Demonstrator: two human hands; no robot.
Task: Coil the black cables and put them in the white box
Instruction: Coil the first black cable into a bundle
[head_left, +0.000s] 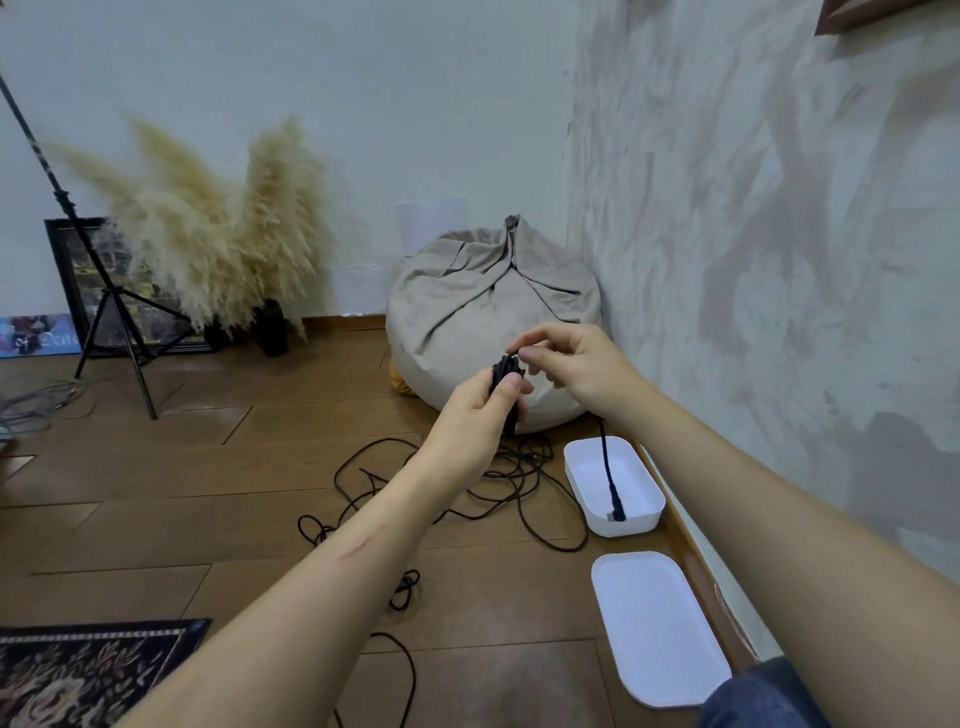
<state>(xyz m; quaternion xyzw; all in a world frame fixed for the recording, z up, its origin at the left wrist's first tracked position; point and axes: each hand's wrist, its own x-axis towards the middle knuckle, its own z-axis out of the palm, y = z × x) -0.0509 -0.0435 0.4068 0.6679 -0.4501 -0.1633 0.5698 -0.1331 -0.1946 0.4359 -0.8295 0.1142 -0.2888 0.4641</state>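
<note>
Loose black cables (519, 457) sprawl tangled on the wood floor. Above them the left hand (467, 421) grips a tight coil (506, 374) of one cable while the right hand (576, 374) pinches its top strand, and the free tail (610, 478) dangles into the open white box (623, 525), whose lid (660, 629) lies nearer the person. The likely risk is that the wraps spring loose if either grip slackens — or that the hanging plug snags the box rim and tugs the bundle undone.
</note>
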